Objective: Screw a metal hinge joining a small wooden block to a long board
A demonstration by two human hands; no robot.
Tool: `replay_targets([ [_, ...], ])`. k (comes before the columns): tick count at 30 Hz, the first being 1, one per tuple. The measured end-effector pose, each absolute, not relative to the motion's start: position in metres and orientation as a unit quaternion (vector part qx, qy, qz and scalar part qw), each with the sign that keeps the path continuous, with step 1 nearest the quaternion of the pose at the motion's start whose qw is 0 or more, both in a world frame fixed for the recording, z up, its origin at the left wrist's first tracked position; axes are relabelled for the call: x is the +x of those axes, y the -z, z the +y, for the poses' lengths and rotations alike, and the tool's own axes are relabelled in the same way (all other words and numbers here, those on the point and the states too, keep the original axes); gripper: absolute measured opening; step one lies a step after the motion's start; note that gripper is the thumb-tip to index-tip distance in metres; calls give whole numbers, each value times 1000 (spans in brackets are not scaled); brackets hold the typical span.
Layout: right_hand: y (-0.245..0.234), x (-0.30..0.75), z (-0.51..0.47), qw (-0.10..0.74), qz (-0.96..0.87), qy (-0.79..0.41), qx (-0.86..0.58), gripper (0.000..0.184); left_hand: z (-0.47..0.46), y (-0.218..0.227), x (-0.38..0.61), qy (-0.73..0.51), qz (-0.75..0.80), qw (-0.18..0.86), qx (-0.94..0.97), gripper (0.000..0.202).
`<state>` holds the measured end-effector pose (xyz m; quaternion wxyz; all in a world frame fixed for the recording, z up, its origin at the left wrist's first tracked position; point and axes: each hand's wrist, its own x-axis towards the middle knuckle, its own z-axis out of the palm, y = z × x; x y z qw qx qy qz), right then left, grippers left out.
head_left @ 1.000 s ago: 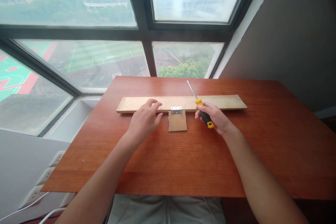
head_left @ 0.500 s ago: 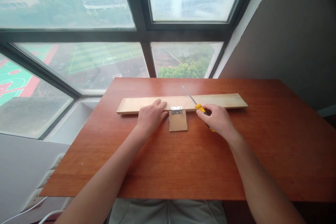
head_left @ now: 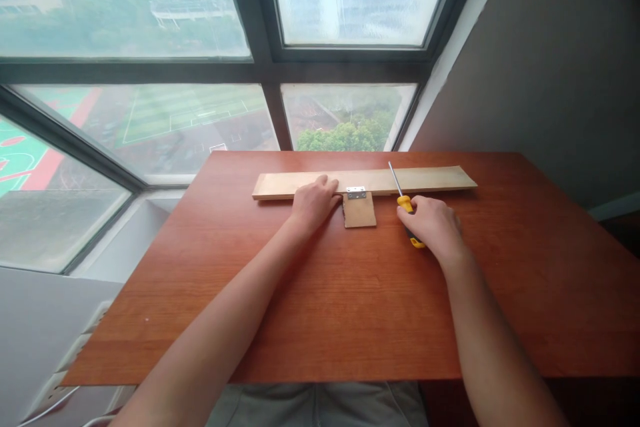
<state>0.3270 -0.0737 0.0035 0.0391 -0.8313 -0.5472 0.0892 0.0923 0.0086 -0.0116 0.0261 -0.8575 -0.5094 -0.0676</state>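
Note:
A long pale wooden board lies across the far part of the table. At its near edge a silver metal hinge joins it to a small square wooden piece. My left hand grips the long board just left of the hinge, fingers on top and thumb at the near edge. To the right of the hinge, my right hand is closed around the yellow and black handle of a screwdriver. Its metal shaft points up and away in front of the board, its tip apart from the hinge.
The reddish-brown wooden table reaches to large windows with a dark frame at the back. A grey wall rises on the right. Power sockets and a white cable are below the table's left edge.
The long board, hinge and small piece have shifted right and slightly away, together with my left hand. My right hand has moved right with the screwdriver, which now stands steeper.

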Motion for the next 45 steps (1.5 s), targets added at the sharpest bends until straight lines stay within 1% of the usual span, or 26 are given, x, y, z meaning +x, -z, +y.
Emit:
replay_targets([
  [5, -4, 329, -73, 3, -536, -96, -839, 46, 18, 13, 105, 73, -500, 12, -863, 24],
  [13, -1, 325, -72, -11, -532, -100, -841, 51, 16, 18, 109, 93, -494, 15, -864, 25],
  [18, -2, 326, -73, 0, -525, -96, -846, 57, 6, 21, 104, 167, -503, 0, -848, 44],
  [19, -2, 326, -73, 2, -525, -95, -846, 57, 3, 21, 102, 184, -506, -4, -843, 45],
  [21, -2, 326, -73, 4, -527, -95, -844, 55, -4, 20, 99, 208, -511, -18, -834, 41],
  [25, -2, 325, -72, 7, -535, -90, -840, 48, -16, 20, 93, 222, -508, -44, -831, 22],
  [27, -1, 322, -72, 12, -538, -88, -838, 47, -18, 21, 89, 224, -497, -53, -837, 17],
  [30, 0, 318, -70, 22, -545, -90, -833, 45, -19, 23, 83, 221, -480, -80, -845, 16],
  [36, 2, 314, -69, 39, -544, -86, -834, 46, -22, 20, 79, 206, -438, -156, -861, 20],
  [41, 3, 312, -69, 52, -544, -78, -834, 46, -33, 16, 73, 187, -411, -154, -879, 20],
  [45, 4, 310, -70, 60, -546, -70, -833, 45, -38, 24, 66, 220, -418, -169, -865, 18],
])
